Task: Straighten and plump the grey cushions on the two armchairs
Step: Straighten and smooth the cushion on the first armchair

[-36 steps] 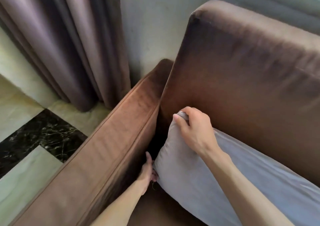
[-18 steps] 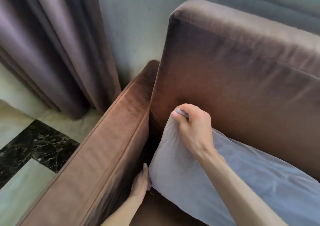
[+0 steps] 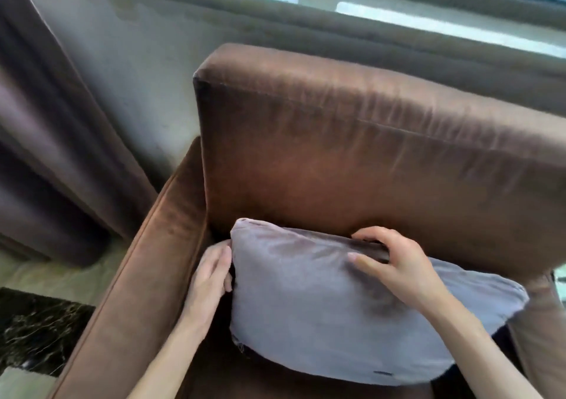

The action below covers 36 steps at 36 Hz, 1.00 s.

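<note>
While grey cushion [image 3: 352, 306] stands propped on seat against brown armchair [image 3: 367, 169] backrest, straightening step underway. Left hand [image 3: 209, 279] flat, unclenched, pressing cushion's left edge; right hand [image 3: 395, 264] gripping top edge. Next likely: squeeze sides inward to plump, centre it.

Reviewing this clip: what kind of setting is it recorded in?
Probably a living room or hotel-style lounge. A brown upholstered armchair stands against a wall under a window, with a heavy floor-length curtain beside it and a polished marble-look floor. Both hands work a grey cushion on the seat.
</note>
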Each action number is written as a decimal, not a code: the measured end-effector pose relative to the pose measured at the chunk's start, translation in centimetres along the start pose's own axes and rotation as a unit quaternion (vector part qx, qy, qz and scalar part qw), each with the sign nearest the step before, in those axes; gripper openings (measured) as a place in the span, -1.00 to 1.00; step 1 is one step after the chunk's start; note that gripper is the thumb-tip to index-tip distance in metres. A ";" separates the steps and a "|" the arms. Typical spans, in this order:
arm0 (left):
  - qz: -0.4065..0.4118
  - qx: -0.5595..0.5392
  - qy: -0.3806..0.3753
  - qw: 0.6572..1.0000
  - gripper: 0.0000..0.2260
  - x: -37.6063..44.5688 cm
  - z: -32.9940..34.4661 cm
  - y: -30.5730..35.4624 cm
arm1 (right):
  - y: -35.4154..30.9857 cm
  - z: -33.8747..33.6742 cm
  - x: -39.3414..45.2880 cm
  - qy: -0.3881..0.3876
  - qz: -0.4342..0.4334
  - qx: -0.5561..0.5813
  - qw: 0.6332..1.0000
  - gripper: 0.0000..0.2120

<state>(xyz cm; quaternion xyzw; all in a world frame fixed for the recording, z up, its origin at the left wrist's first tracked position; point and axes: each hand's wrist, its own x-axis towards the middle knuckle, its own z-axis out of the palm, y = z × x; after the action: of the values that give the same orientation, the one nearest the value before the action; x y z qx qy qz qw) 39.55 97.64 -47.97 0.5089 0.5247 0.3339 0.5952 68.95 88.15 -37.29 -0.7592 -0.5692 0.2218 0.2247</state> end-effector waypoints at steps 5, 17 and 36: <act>0.146 0.164 -0.079 0.972 -0.71 3.2 0.2 6.5 | 7.0 -4.1 -4.7 0.048 0.085 -0.089 0.991 -0.70; 0.078 0.152 0.036 0.985 -0.85 5.1 0.3 7.9 | 13.0 -7.4 -6.6 0.208 0.147 -0.069 0.965 -0.60; 0.301 0.362 -0.185 0.863 -0.81 -4.5 21.6 13.5 | 23.0 2.9 -16.2 0.198 0.357 0.361 0.838 -0.71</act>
<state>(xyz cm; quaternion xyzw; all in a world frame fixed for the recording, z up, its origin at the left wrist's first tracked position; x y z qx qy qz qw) 61.20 91.47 -35.22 0.8741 0.3106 0.1829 0.3257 80.68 67.02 -51.97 -0.8023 -0.0814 0.3215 0.4963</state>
